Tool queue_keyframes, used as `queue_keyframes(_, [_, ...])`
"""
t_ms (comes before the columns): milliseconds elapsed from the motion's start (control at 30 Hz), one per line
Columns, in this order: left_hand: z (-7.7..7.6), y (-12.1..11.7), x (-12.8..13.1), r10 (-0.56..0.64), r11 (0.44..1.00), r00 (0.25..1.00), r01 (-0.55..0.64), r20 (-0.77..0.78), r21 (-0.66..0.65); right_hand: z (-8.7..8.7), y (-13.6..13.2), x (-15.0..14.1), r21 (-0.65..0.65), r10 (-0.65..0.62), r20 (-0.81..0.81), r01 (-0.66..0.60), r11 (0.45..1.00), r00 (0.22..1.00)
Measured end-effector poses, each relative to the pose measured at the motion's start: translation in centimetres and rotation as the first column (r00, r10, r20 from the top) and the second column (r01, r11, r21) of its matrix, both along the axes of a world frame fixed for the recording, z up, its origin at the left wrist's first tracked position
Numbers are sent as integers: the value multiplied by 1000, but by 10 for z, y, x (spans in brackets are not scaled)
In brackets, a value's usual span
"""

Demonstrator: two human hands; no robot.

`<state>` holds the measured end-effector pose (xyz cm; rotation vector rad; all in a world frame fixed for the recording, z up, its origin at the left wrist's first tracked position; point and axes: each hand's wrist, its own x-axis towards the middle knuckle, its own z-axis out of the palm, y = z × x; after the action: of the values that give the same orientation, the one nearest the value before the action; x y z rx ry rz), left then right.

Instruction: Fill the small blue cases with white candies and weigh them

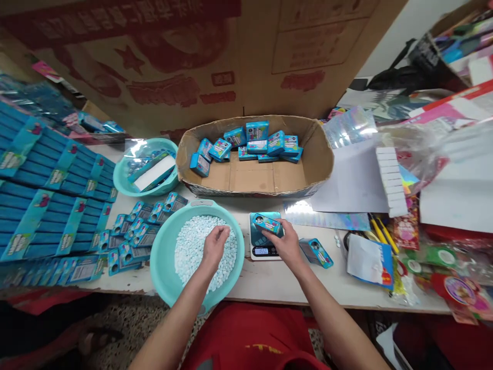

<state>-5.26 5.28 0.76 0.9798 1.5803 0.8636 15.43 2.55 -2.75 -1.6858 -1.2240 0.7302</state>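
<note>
My left hand (215, 246) is over the turquoise basin (164, 267) of small white candies (192, 241), its thumb and fingers pinched together. Whatever may be between those fingertips is too small to make out. My right hand (285, 241) grips the near side of a small blue candy box (267, 223), which is over the plate of a digital kitchen scale (256, 236). Figures show on the lit display at the scale's front. Just right of that hand, another blue box (316, 253) lies on the white table.
A cut-down cardboard box (250, 180) behind the scale contains several blue boxes. Upright boxes (134, 231) stand left of the basin, beside stacked blue cartons (46, 180). A smaller turquoise bowl (119, 174) stands behind them. Packets and scissors (379, 234) crowd the right side.
</note>
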Motion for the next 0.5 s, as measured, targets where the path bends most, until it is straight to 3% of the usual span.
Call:
queue_keyframes(100, [12,5,22,189,982,905,-175,382,-72,40,0,-4,189,95,230,-140,972,969])
queue_keyframes(200, [20,11,42,326,944,714,-286,620,-167,68,-5,-15,175,216,462,-327,929,860])
queue_keyframes(267, [21,12,49,416,909,601,-300,683,-290,73,-7,-24,112,264,515,-370,922,815])
queue_keyframes(400, [19,9,51,521,853,415,-276,746,-443,71,-8,-34,109,265,489,-360,926,831])
queue_keyframes(500, [18,8,43,541,840,388,-299,746,-453,72,-9,-32,112,261,420,-335,936,869])
